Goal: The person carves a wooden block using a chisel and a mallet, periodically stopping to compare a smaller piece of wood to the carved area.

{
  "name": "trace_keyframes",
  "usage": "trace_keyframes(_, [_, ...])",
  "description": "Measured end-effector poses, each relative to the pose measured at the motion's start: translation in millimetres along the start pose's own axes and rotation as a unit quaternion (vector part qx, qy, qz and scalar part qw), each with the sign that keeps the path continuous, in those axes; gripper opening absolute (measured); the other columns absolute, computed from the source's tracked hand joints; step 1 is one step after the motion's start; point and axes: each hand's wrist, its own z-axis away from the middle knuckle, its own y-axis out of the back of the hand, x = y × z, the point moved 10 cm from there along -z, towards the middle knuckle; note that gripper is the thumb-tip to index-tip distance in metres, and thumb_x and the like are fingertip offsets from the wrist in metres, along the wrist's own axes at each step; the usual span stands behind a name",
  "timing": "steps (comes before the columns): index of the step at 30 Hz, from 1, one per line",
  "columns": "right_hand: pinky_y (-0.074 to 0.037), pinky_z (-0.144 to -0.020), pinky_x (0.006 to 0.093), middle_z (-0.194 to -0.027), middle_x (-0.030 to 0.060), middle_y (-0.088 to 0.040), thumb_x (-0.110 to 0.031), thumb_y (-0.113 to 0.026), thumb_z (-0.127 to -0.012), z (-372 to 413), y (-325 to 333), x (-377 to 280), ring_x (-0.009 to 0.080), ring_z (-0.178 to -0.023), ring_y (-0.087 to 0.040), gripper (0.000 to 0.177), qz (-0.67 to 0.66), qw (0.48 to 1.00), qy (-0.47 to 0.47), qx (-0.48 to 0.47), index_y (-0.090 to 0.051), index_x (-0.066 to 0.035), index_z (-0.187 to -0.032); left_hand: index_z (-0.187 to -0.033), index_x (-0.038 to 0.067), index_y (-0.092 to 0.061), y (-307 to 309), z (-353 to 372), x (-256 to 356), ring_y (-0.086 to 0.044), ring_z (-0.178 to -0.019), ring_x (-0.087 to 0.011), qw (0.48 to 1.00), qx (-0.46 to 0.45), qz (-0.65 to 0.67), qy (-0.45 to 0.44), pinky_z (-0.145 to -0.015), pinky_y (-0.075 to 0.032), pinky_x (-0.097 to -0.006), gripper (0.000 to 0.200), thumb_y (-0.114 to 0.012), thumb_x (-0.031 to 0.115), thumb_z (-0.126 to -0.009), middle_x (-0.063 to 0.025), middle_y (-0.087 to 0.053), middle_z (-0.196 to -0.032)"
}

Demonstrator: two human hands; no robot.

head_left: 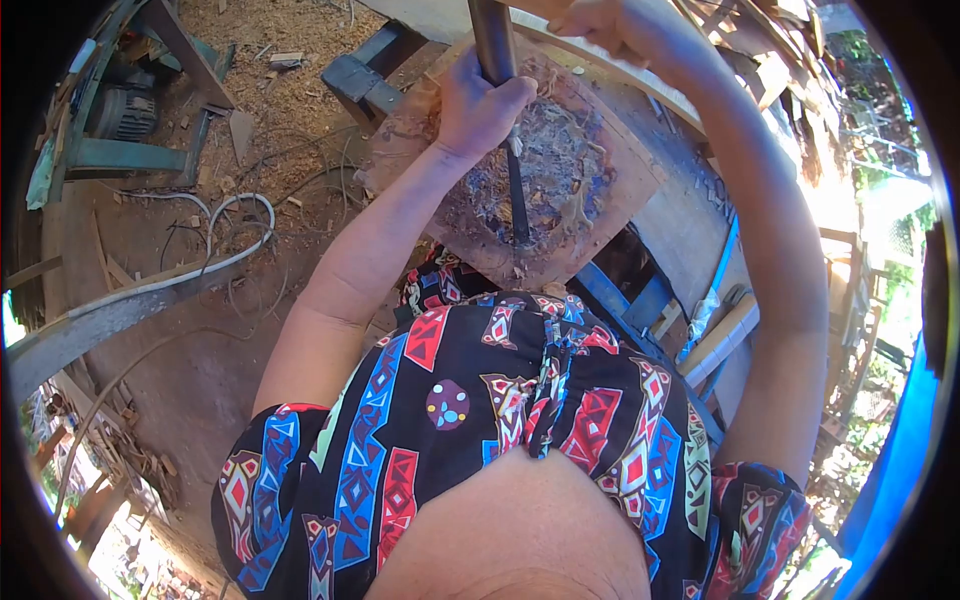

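Observation:
My left hand (pixel 487 110) is closed round the thick dark handle of a chisel (pixel 518 200). The chisel's narrow blade points down toward me, its tip close over the rough middle of a square wooden block (pixel 615 185). This middle is a dark round patch, chipped and stringy. Up at the top edge my right hand (pixel 615 32) has curled fingers beside a strip of brown wood (pixel 532 8); I cannot tell what it grips. The upper end of the chisel handle is cut off by the frame.
A motor (pixel 125 112) stands at the left near a green metal frame (pixel 130 157). Wood shavings (pixel 275 95) and cables (pixel 268 215) cover the floor. Stacked wood pieces (pixel 790 70) rise at the upper right. A blue metal frame (pixel 610 290) sits below the block.

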Motion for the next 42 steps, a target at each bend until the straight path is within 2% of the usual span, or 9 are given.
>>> trace_keyframes(7, [-0.038, -0.054, 0.0253, -0.068, 0.0002, -0.057, -0.018, -0.076, -0.07, 20.4, 54.7, -49.6, 0.0075, -0.06, -0.051, 0.031, -0.143, 0.958, 0.193, 0.157, -0.07, 0.0, -0.094, -0.08, 0.004, -0.056, -20.0, 4.3, 27.0, -0.061, -0.058, -0.01, 0.999, -0.03, 0.002, 0.012, -0.056, -0.05, -0.028, 0.018, -0.071, 0.014, -0.073, -0.0022, -0.062, -0.065])
trace_keyframes(10, [-0.041, -0.056, 0.0263, -0.077, 0.0019, -0.062, -0.015, -0.077, -0.067, 30.1, 9.0, -17.7, 0.0102, -0.065, -0.055, 0.047, 0.046, 0.998, 0.029, -0.002, -0.067, 0.002, -0.109, -0.081, 0.003, -0.057, -21.1, 1.7, 18.6, -0.06, -0.057, -0.0092, 0.999, -0.031, -0.008, -0.001, -0.055, -0.05, -0.0266, 0.019, -0.071, 0.013, -0.073, -0.0019, -0.061, -0.063])
trace_keyframes(12, [-0.041, -0.055, 0.0259, -0.074, 0.0023, -0.061, -0.012, -0.077, -0.068, 28.9, 14.3, -11.5, 0.0103, -0.065, -0.055, 0.051, 0.031, 0.998, 0.043, -0.033, -0.065, 0.003, -0.115, -0.082, 0.003, -0.056, -12.2, 3.5, 10.6, -0.06, -0.057, -0.0093, 0.999, -0.028, 0.036, 0.025, -0.054, -0.05, -0.0264, 0.019, -0.071, 0.012, -0.074, -0.0021, -0.061, -0.064])
trace_keyframes(15, [-0.04, -0.055, 0.0251, -0.074, 0.0032, -0.06, -0.012, -0.077, -0.068, 37.9, 54.2, 10.4, 0.0101, -0.064, -0.055, 0.057, -0.073, 0.99, 0.012, 0.122, -0.062, 0.004, -0.12, -0.084, 0.003, -0.055, -9.3, 6.9, 8.3, -0.059, -0.057, -0.0091, 0.998, -0.026, 0.046, 0.023, -0.053, -0.049, -0.0259, 0.021, -0.072, 0.011, -0.074, -0.0024, -0.06, -0.065])
trace_keyframes(22, [-0.039, -0.053, 0.0237, -0.078, 0.005, -0.061, -0.013, -0.076, -0.07, 78.6, 41.5, 11.3, 0.0087, -0.064, -0.055, 0.056, -0.086, 0.984, -0.003, 0.158, -0.06, 0.005, -0.121, -0.085, 0.002, -0.053, -18.7, 9.4, 27.1, -0.056, -0.055, -0.0071, 0.998, -0.027, 0.057, 0.001, -0.051, -0.048, -0.0251, 0.024, -0.073, 0.01, -0.074, -0.0017, -0.058, -0.065])
trace_keyframes(23, [-0.039, -0.052, 0.0236, -0.076, 0.0042, -0.061, -0.013, -0.075, -0.071, 88.1, 37.8, 2.0, 0.0086, -0.062, -0.054, 0.054, -0.129, 0.97, -0.08, 0.188, -0.061, 0.004, -0.12, -0.085, 0.002, -0.053, -19.1, 9.5, 28.9, -0.056, -0.055, -0.0071, 0.998, -0.029, 0.058, 0.002, -0.051, -0.048, -0.0251, 0.024, -0.073, 0.01, -0.074, -0.0017, -0.058, -0.065])
trace_keyframes(25, [-0.038, -0.056, 0.0236, -0.079, 0.004, -0.062, -0.023, -0.069, -0.077, 77.6, 45.9, 50.9, 0.0087, -0.067, -0.053, 0.049, -0.116, 0.981, 0.077, 0.132, -0.064, 0.0, -0.119, -0.084, 0.002, -0.053, -15.9, 8.6, 29.9, -0.056, -0.055, -0.0071, 0.996, -0.011, 0.086, 0.014, -0.05, -0.048, -0.0248, 0.023, -0.073, 0.009, -0.073, -0.0012, -0.058, -0.065])
trace_keyframes(37, [-0.035, -0.054, 0.0203, -0.077, 0.0023, -0.059, -0.017, -0.072, -0.072, 84.4, 36.0, 62.2, 0.0075, -0.061, -0.049, 0.056, -0.175, 0.972, 0.046, 0.151, -0.062, 0.0, -0.125, -0.084, 0.004, -0.058, -22.6, 7.6, 38.7, -0.06, -0.059, -0.0114, 0.995, -0.008, -0.093, -0.035, -0.058, -0.051, -0.0292, 0.026, -0.075, 0.018, -0.071, -0.0035, -0.061, -0.065])
trace_keyframes(42, [-0.036, -0.053, 0.022, -0.075, 0.0029, -0.058, -0.019, -0.071, -0.074, 75.4, 45.3, 80.4, 0.0085, -0.062, -0.051, 0.056, -0.188, 0.972, 0.024, 0.136, -0.062, 0.0, -0.125, -0.086, 0.004, -0.058, -29.6, -0.6, 21.5, -0.062, -0.06, -0.0121, 0.997, -0.045, -0.061, 0.006, -0.058, -0.051, -0.029, 0.026, -0.074, 0.018, -0.072, -0.0037, -0.062, -0.065])
